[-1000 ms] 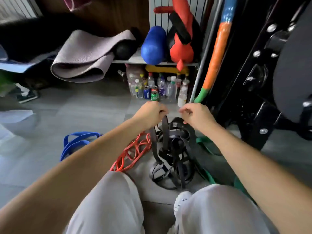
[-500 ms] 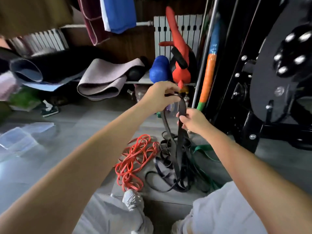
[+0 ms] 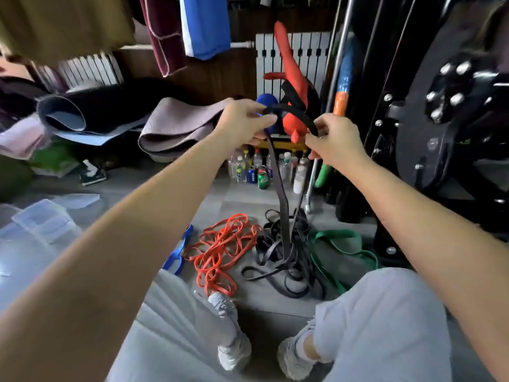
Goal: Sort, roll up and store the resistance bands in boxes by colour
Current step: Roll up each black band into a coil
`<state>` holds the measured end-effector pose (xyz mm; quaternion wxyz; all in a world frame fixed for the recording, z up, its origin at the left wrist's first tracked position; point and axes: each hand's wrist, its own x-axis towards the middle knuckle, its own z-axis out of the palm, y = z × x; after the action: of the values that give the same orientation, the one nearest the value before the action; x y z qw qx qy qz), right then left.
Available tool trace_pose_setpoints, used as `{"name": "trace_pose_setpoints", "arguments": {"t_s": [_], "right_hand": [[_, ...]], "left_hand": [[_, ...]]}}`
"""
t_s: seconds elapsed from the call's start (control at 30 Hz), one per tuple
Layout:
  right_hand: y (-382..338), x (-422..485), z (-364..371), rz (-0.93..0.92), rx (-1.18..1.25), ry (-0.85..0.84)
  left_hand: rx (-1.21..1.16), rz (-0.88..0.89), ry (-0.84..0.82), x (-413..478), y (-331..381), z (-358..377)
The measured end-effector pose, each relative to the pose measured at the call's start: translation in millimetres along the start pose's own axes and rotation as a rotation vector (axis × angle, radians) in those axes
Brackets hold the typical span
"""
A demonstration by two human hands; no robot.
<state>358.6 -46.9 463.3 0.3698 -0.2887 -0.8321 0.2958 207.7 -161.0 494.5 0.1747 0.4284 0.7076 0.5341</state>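
Black band (image 3: pixel 282 188) was held up between left hand (image 3: pixel 242 121) and right hand (image 3: pixel 332 142), each grip pinching it; its lower end was lost in the black heap (image 3: pixel 283 255) on the floor (image 3: pixel 248 197). Blue band (image 3: pixel 176 257) lay half hidden behind the left forearm.

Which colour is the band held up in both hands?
Black band, clearest in the head view.

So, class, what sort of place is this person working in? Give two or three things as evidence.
Most likely a home gym or its storage corner: rolled exercise mats lie at the back, a black weight machine stands at the right, and resistance bands are heaped on the floor.
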Motion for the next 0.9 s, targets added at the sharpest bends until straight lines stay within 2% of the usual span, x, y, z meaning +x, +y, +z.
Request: {"name": "trace_pose_setpoints", "arguments": {"t_s": [0.1,0.2,0.27,0.33,0.43,0.5,0.6,0.67,0.77,0.9], "right_hand": [[-12.2,-0.7,-3.7,-0.006,0.218,0.007],[-9.2,-13.2,4.1,-0.03,0.146,-0.139],[1.2,-27.7,20.1,0.071,0.157,-0.272],[19.9,-44.3,43.3,0.153,0.131,-0.33],[59.3,-73.2,68.8,0.263,-0.012,-0.247],[80.0,-88.8,74.1,0.328,-0.075,-0.196],[88.7,-83.1,67.9,0.347,-0.137,-0.245],[78.7,-62.1,56.2,0.336,-0.052,-0.169],[44.5,-24.1,27.7,0.246,0.12,0.049],[-15.4,13.2,-9.5,0.106,0.349,0.13]], "left_hand": [[-0.211,0.077,0.02,-6.8,27.9,-1.3],[-0.319,0.126,-0.063,-18.5,42.2,6.7],[-0.344,0.134,-0.117,-25.0,43.9,13.5],[-0.42,0.139,-0.101,-29.2,41.9,14.3],[-0.564,0.087,0.001,-29.6,29.9,1.5],[-0.537,0.046,0.003,-32.0,13.2,-4.7],[-0.433,-0.032,0.02,-31.6,-16.2,-6.1],[-0.348,-0.065,0.041,-25.0,-28.8,-8.9],[-0.201,-0.094,0.038,-16.1,-36.6,-14.2],[-0.215,-0.106,0.05,-11.7,-41.2,-6.9]]}}
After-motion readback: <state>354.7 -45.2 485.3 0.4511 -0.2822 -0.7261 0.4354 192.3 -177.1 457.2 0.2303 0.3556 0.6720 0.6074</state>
